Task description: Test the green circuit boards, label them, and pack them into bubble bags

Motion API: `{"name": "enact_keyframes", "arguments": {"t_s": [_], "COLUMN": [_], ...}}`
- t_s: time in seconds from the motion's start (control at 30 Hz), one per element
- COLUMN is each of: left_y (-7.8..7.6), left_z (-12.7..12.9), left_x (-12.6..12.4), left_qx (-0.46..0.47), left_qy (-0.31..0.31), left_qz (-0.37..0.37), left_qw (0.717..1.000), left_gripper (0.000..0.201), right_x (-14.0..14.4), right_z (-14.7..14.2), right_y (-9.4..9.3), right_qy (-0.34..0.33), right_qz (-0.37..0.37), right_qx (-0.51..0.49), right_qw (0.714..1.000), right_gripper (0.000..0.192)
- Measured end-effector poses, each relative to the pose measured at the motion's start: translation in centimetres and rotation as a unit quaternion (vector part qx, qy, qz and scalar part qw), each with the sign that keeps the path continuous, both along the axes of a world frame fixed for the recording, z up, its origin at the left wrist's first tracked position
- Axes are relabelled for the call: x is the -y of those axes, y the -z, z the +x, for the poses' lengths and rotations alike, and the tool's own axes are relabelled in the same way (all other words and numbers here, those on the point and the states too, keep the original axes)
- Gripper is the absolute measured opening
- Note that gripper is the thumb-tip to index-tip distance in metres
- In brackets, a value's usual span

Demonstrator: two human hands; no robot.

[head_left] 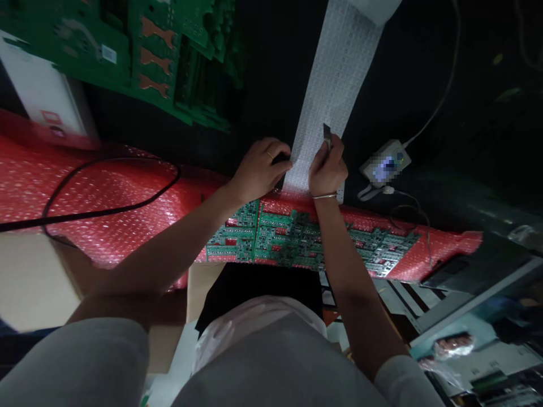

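White label strip (335,73) runs down the dark tabletop (424,85) from the far edge toward you, and both of your hands meet at its near end. Your left hand (258,169) lies curled on the strip's left edge, fingers pressing down, which looks meant to keep the paper flat and steady; it closes on nothing that I can see, it only pins. Your right hand (326,169) is closed in a pinch grip on a small dark blade-like tool (327,135), whose tip stands up above the knuckles and over the strip, so the tool seems held ready to lift or scrape at a label. Whether it touches the paper, I cannot tell.

Just below your wrists, a row of green circuit boards (297,237) rests on red bubble wrap (85,192), probably as padding. I count two panels clearly, with more to the right under your forearm, number uncertain. One black cable (110,203) loops over the wrap on the left. One small white device (386,163) with a lead sits just right of your right hand. A stack of further green boards (169,62) lies at the far left, too overlapped to count.
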State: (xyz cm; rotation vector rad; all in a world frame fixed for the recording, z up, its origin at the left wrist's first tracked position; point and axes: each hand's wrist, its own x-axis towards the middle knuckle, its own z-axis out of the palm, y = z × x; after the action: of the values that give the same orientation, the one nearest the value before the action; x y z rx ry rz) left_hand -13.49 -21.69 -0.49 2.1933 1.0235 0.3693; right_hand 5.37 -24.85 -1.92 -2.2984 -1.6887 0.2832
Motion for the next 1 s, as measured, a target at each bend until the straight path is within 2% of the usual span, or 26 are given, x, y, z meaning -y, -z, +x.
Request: {"name": "enact_keyframes", "arguments": {"t_s": [0.13, 0.33, 0.43, 0.57, 0.7, 1.0], "left_y": [-0.5, -2.4, -2.6, -1.7, -0.9, -0.7], "left_z": [0.5, 1.6, 1.7, 1.4, 0.8, 0.0], "left_x": [-0.2, -0.7, -1.0, -1.0, -0.6, -0.3], "left_qx": [-0.001, -0.045, -0.056, -0.031, -0.018, 0.003], "left_qy": [0.013, 0.104, 0.136, 0.082, 0.037, 0.042], "left_qz": [0.007, 0.038, 0.051, 0.025, 0.012, 0.0], "left_qw": [1.0, 0.993, 0.988, 0.996, 0.999, 0.999], "left_gripper": [0.014, 0.031, 0.033, 0.028, 0.021, 0.019], "right_x": [0.1, 0.1, 0.0, 0.0, 0.0, 0.0], "right_z": [0.0, 0.1, 0.1, 0.1, 0.1, 0.1], "right_y": [0.2, 0.5, 0.5, 0.3, 0.1, 0.3], "right_qy": [0.008, 0.002, 0.002, 0.002, -0.018, -0.001], "right_qz": [-0.021, -0.055, -0.058, -0.035, -0.055, -0.025], "right_qx": [-0.025, -0.022, -0.023, -0.005, 0.007, -0.025], "right_qw": [0.999, 0.998, 0.998, 0.999, 0.998, 0.999], "right_gripper": [0.059, 0.058, 0.06, 0.062, 0.056, 0.058]}}
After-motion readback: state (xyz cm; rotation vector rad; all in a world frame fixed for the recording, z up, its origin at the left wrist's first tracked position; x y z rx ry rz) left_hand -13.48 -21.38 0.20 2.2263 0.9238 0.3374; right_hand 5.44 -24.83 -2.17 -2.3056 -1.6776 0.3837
